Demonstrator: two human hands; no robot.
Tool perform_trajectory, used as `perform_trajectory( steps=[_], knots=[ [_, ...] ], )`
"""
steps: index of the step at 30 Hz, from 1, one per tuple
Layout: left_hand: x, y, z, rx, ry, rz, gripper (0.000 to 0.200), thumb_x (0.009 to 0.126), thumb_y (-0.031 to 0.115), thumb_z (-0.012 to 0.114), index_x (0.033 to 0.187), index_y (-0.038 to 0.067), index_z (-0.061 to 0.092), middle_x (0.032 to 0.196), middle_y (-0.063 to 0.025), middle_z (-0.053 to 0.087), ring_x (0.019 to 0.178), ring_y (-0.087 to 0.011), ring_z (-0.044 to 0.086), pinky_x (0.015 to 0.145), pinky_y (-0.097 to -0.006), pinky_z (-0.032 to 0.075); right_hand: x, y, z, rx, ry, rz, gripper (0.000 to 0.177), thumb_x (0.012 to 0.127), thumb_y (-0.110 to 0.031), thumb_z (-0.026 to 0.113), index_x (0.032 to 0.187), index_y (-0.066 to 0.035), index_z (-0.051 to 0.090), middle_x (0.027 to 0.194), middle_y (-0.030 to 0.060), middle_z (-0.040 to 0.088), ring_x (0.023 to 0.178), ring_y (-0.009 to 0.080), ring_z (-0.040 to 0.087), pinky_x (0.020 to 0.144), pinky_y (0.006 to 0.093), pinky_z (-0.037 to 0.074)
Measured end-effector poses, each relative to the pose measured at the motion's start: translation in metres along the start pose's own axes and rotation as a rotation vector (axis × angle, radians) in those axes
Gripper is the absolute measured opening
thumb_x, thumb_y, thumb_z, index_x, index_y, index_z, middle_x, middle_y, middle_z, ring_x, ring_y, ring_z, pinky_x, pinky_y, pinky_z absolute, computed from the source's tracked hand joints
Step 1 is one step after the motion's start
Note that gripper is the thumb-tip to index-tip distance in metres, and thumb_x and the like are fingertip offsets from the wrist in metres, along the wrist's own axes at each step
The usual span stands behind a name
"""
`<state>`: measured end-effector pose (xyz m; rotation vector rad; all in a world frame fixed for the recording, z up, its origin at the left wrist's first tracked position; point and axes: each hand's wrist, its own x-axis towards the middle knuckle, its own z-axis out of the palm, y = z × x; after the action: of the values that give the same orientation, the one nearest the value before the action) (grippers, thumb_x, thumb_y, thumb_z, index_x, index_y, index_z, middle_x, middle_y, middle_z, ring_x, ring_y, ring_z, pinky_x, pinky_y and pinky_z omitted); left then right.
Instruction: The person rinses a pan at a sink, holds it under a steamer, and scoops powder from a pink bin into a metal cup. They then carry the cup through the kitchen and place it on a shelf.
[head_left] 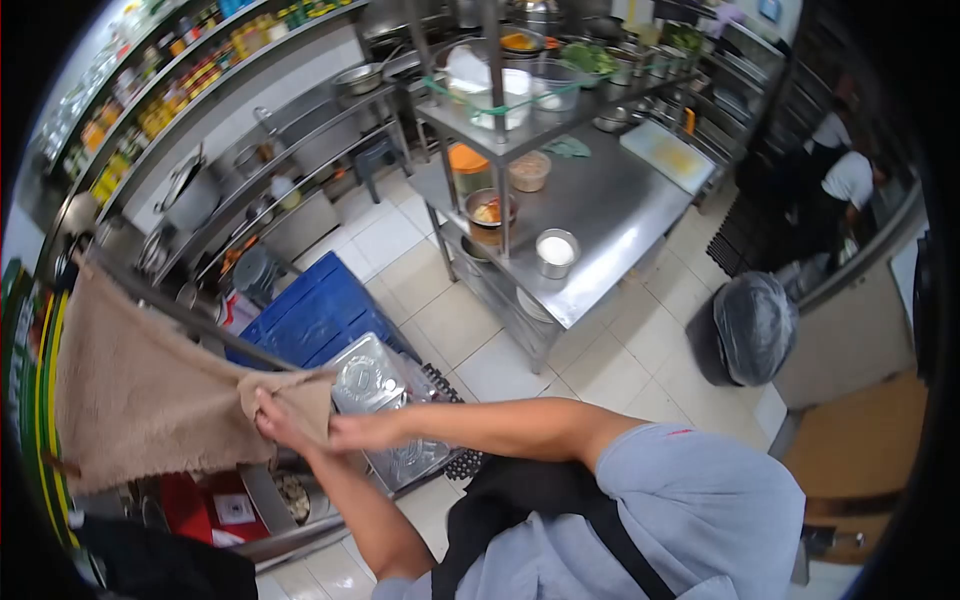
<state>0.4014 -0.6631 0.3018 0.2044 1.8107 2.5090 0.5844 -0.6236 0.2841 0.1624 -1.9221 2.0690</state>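
A large beige cloth point(150, 390) hangs spread out at the left, its upper corner near a metal rail. My left hand point(282, 420) is closed on the bunched right part of the cloth, with the thumb on top. Just to its right, my right hand point(368, 430) is closed at the cloth's right end; its fingertips are partly hidden by the fabric. Below the cloth are a red item point(200, 508) and a metal container point(290, 498) with pale pieces in it.
A blue crate point(305, 310) and foil-like trays point(370, 372) lie beyond my hands. A steel table point(610, 235) holds bowls and a cutting board point(668, 157). A lined bin point(745, 330) stands at the right, with people point(848, 180) behind it. Shelves point(150, 120) hold many bottles.
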Motion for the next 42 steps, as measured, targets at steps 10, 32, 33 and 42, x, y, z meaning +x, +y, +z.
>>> perform_trajectory(
  steps=[10,32,33,42],
  knots=[
    [-0.106,-0.096,-0.046,1.262,-1.388,0.120,0.035,0.090,0.033,0.062,0.109,0.005,0.071,0.106,-0.0205,0.070,0.097,-0.0381,0.068,0.084,-0.0456,0.053,-0.328,0.028,-0.182,0.016,0.790,0.832,0.038,0.097,-0.028,0.060,0.131,-0.010,0.059,0.127,0.0048,0.060,0.109,0.0186,0.058,0.095,0.0369,0.049],
    [-0.396,-0.314,0.376,0.772,-1.048,-0.271,0.023,0.085,0.013,0.058,0.068,-0.001,0.053,0.067,-0.0135,0.064,0.059,-0.0207,0.069,0.050,-0.0308,0.056,-0.608,-0.060,-0.373,-0.102,1.200,0.509,0.033,0.094,-0.027,0.064,0.119,-0.006,0.065,0.106,0.0068,0.067,0.096,0.0164,0.063,0.082,0.0343,0.053],
    [-0.416,-0.312,0.385,0.734,-1.107,-0.276,0.023,0.085,0.012,0.058,0.068,-0.001,0.053,0.065,-0.0133,0.064,0.057,-0.0204,0.068,0.051,-0.0309,0.056,-0.609,-0.055,-0.393,-0.188,1.171,0.462,0.033,0.095,-0.029,0.065,0.117,-0.005,0.065,0.109,0.0080,0.067,0.094,0.0170,0.063,0.081,0.0339,0.053],
    [-0.642,-0.336,0.548,0.781,-1.635,0.021,0.028,0.084,0.022,0.061,0.069,-0.002,0.059,0.062,-0.0187,0.063,0.057,-0.0274,0.063,0.059,-0.0394,0.050,-0.674,-0.102,-0.569,-0.646,1.438,0.589,0.031,0.089,-0.024,0.069,0.077,-0.001,0.051,0.081,0.0096,0.057,0.081,0.0185,0.064,0.072,0.0359,0.056]
  ],
)
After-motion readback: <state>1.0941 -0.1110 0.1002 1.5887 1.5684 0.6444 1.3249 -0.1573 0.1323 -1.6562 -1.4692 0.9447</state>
